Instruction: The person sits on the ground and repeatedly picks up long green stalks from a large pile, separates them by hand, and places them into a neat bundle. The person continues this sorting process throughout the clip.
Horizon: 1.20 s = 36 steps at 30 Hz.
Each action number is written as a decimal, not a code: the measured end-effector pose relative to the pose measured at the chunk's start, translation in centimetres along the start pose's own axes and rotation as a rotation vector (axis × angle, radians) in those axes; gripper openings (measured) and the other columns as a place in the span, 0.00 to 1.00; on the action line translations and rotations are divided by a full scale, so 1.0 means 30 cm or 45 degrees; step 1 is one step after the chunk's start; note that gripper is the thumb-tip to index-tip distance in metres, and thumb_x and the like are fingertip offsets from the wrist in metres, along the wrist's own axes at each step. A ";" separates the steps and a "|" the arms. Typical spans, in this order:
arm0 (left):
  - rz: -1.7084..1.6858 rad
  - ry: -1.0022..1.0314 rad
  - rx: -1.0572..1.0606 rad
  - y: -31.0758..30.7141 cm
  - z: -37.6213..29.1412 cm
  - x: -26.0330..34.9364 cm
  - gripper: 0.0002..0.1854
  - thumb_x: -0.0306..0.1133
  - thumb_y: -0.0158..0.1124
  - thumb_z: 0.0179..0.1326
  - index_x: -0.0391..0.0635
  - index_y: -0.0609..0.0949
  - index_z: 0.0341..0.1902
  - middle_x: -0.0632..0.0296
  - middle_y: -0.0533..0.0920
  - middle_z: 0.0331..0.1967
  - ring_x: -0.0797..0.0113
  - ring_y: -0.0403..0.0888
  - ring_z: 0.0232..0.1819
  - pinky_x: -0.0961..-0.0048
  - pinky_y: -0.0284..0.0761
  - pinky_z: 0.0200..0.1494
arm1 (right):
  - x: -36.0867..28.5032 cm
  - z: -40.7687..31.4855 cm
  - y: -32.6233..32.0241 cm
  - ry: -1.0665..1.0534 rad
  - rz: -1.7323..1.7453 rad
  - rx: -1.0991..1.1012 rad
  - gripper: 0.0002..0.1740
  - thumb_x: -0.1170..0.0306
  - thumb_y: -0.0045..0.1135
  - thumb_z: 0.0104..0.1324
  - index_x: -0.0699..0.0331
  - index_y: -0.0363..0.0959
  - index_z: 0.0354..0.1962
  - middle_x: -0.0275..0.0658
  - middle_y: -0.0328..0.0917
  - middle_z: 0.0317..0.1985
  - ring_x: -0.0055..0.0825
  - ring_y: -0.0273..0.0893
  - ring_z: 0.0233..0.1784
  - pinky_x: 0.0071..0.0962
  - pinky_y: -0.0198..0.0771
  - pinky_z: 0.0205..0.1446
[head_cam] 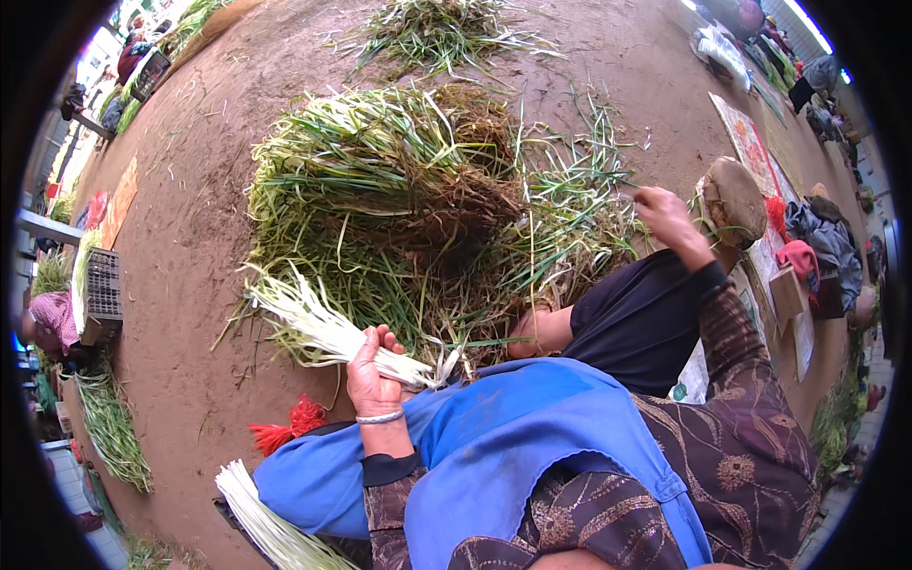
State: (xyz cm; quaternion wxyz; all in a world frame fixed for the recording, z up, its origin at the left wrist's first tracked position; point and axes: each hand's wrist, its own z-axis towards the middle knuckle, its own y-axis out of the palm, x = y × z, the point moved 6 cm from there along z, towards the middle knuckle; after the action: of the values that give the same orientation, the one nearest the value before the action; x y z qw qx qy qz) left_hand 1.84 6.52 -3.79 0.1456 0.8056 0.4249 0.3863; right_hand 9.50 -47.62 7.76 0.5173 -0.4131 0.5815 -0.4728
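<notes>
My left hand (375, 370) is wrapped around a bunch of pale, blanched stalks (320, 324), held over the blue apron on my lap. Their leafy ends point up and left. Off to the right, my right hand (668, 219) hovers by my raised knee with its fingers bent. A thin green leaf blade meets its fingertips; blur hides whether it is pinched. Before me lies a large heap of leafy plants (370, 153) with brown, soil-covered roots (474, 203). Loose green leaves (570, 185) are strewn between that heap and my right hand.
Long white stalks (274, 516) lie in a bundle at my lower left, near a red tassel (288, 425). Another pile of leaves (442, 28) sits farther off on the dirt floor (192, 235). A black plastic crate (105, 285) stands left, beside a person (53, 320).
</notes>
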 end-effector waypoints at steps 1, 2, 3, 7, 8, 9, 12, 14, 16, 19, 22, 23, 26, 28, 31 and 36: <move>-0.006 -0.077 0.037 -0.009 0.014 -0.032 0.05 0.32 0.61 0.67 0.46 0.77 0.41 0.63 0.82 0.31 0.71 0.79 0.28 0.67 0.78 0.34 | -0.139 0.045 0.071 -0.177 0.086 -0.040 0.12 0.67 0.50 0.66 0.60 0.79 0.40 0.45 0.81 0.40 0.46 0.79 0.43 0.40 0.75 0.48; -0.082 -0.137 -0.088 0.003 0.020 -0.060 0.06 0.34 0.60 0.68 0.46 0.77 0.38 0.65 0.81 0.29 0.72 0.78 0.28 0.69 0.77 0.34 | -0.285 0.074 0.147 -0.290 0.169 0.011 0.11 0.68 0.48 0.67 0.59 0.80 0.37 0.43 0.81 0.36 0.42 0.80 0.41 0.40 0.75 0.45; -0.145 -0.203 -0.098 0.002 0.027 -0.094 0.08 0.36 0.60 0.69 0.46 0.78 0.35 0.67 0.80 0.26 0.74 0.77 0.27 0.71 0.75 0.33 | -0.426 0.100 0.227 -0.431 0.225 -0.067 0.10 0.69 0.48 0.68 0.58 0.79 0.36 0.42 0.80 0.36 0.39 0.80 0.39 0.38 0.76 0.42; -0.311 -0.383 -0.089 -0.007 0.030 -0.162 0.14 0.41 0.59 0.69 0.39 0.77 0.42 0.67 0.75 0.20 0.74 0.72 0.22 0.72 0.72 0.32 | -0.793 0.200 0.449 -0.655 0.006 0.108 0.04 0.71 0.53 0.59 0.59 0.76 0.30 0.40 0.75 0.33 0.38 0.79 0.38 0.39 0.74 0.40; -0.340 -0.442 -0.063 -0.013 0.022 -0.167 0.18 0.42 0.59 0.68 0.35 0.77 0.45 0.67 0.73 0.17 0.74 0.71 0.21 0.71 0.71 0.32 | -0.833 0.223 0.485 -0.675 -0.095 0.182 0.04 0.72 0.53 0.58 0.60 0.75 0.30 0.40 0.74 0.32 0.37 0.78 0.37 0.37 0.73 0.39; -0.376 -0.455 -0.106 -0.006 0.016 -0.163 0.18 0.42 0.59 0.68 0.35 0.77 0.46 0.67 0.73 0.17 0.73 0.70 0.21 0.71 0.71 0.32 | -0.856 0.242 0.527 -0.644 -0.229 0.195 0.04 0.73 0.53 0.57 0.61 0.74 0.30 0.40 0.74 0.32 0.35 0.78 0.37 0.36 0.73 0.39; -0.572 -0.521 -0.268 0.028 0.001 -0.125 0.14 0.37 0.58 0.69 0.35 0.78 0.45 0.68 0.72 0.16 0.73 0.70 0.20 0.70 0.69 0.30 | -0.892 0.273 0.559 -0.655 -0.201 0.158 0.04 0.71 0.53 0.58 0.61 0.74 0.30 0.41 0.75 0.33 0.36 0.78 0.37 0.34 0.73 0.40; -0.495 -0.434 -0.240 0.027 0.007 -0.101 0.12 0.35 0.58 0.69 0.37 0.79 0.43 0.68 0.72 0.16 0.73 0.70 0.20 0.70 0.68 0.30 | -0.902 0.296 0.490 -0.619 -0.138 0.064 0.04 0.70 0.52 0.59 0.60 0.74 0.29 0.41 0.75 0.31 0.35 0.78 0.34 0.35 0.73 0.36; -0.349 -0.320 -0.211 0.023 0.009 -0.081 0.07 0.32 0.59 0.68 0.42 0.80 0.39 0.69 0.72 0.18 0.73 0.69 0.21 0.71 0.68 0.30 | -0.917 0.338 0.331 -0.531 0.153 0.013 0.08 0.68 0.52 0.62 0.61 0.73 0.26 0.38 0.73 0.27 0.26 0.72 0.25 0.32 0.72 0.29; -0.284 -0.233 -0.249 0.040 0.006 -0.060 0.05 0.32 0.61 0.67 0.43 0.80 0.38 0.70 0.72 0.19 0.74 0.70 0.21 0.71 0.68 0.30 | -0.888 0.385 -0.007 -0.444 1.054 -0.016 0.13 0.62 0.62 0.62 0.65 0.77 0.29 0.34 0.76 0.26 0.19 0.72 0.26 0.23 0.69 0.27; -0.230 -0.152 -0.256 0.061 0.003 -0.041 0.05 0.31 0.62 0.66 0.44 0.80 0.40 0.68 0.78 0.25 0.74 0.71 0.22 0.71 0.68 0.30 | -0.753 0.318 -0.226 -0.374 1.523 0.489 0.10 0.65 0.61 0.64 0.63 0.77 0.30 0.32 0.75 0.24 0.16 0.70 0.25 0.18 0.69 0.26; -0.214 -0.114 -0.255 0.068 0.002 -0.034 0.05 0.31 0.63 0.65 0.44 0.80 0.41 0.67 0.80 0.26 0.75 0.71 0.22 0.71 0.69 0.30 | -0.712 0.277 -0.251 -0.402 1.619 0.625 0.09 0.65 0.61 0.64 0.62 0.77 0.31 0.31 0.75 0.23 0.15 0.70 0.26 0.18 0.69 0.27; -0.149 -0.108 -0.282 0.093 -0.011 -0.041 0.07 0.28 0.64 0.63 0.44 0.78 0.43 0.63 0.82 0.31 0.74 0.71 0.23 0.70 0.70 0.31 | -0.804 0.173 0.074 -0.121 1.112 -0.152 0.17 0.62 0.67 0.59 0.66 0.80 0.40 0.32 0.80 0.31 0.22 0.76 0.30 0.20 0.71 0.31; -0.106 -0.107 -0.272 0.100 -0.024 -0.050 0.09 0.26 0.64 0.63 0.43 0.77 0.46 0.60 0.82 0.33 0.73 0.72 0.23 0.69 0.71 0.32 | -0.842 0.016 0.293 0.191 1.076 -1.026 0.15 0.66 0.69 0.56 0.66 0.81 0.38 0.31 0.80 0.32 0.18 0.73 0.27 0.19 0.67 0.27; -0.041 -0.062 -0.293 0.097 -0.053 -0.049 0.09 0.27 0.64 0.63 0.44 0.77 0.46 0.61 0.82 0.33 0.74 0.72 0.23 0.70 0.71 0.31 | -0.847 -0.049 0.220 0.058 2.158 -0.832 0.13 0.72 0.64 0.61 0.65 0.78 0.44 0.29 0.78 0.29 0.11 0.66 0.22 0.15 0.60 0.24; -0.020 -0.021 -0.309 0.130 -0.063 -0.038 0.10 0.25 0.62 0.63 0.42 0.77 0.47 0.58 0.82 0.35 0.74 0.72 0.23 0.70 0.71 0.30 | -0.862 -0.121 0.201 -0.341 1.602 -0.646 0.09 0.71 0.61 0.63 0.63 0.77 0.41 0.32 0.79 0.31 0.16 0.73 0.28 0.20 0.68 0.31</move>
State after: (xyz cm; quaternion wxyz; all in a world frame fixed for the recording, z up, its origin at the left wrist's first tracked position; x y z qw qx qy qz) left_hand 2.27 3.11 -0.93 0.2487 0.7817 0.3802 0.4272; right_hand 9.15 -20.83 7.37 0.6481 -0.1602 0.7343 0.1231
